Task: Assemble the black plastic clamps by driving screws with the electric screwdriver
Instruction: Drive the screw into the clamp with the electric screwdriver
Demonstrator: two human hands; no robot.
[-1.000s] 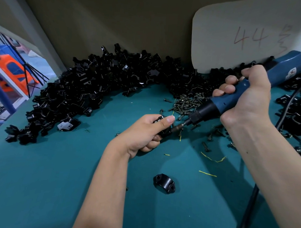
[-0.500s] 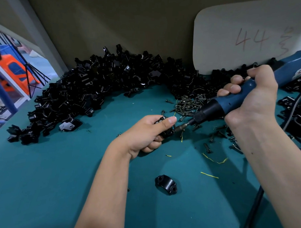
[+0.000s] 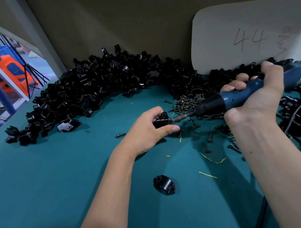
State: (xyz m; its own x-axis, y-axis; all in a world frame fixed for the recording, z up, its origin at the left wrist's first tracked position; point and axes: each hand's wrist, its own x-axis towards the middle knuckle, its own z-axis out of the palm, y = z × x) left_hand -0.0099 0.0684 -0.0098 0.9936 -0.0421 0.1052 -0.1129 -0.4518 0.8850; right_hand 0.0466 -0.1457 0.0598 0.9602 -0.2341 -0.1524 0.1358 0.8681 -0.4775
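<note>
While your left hand pinches a black clamp just above the green table, thumb along its near side and fingers curled over the far side, your right hand is wrapped around the blue screwdriver, whose tip meets the screw at the clamp's right end; a loose clamp half lies on the table between your forearms, apart from both hands. Behind your hands a heap of black clamp parts curves along the back wall, a pile of screws sits just under the screwdriver's nose, and a white card marked 44 leans against the wall.
</note>
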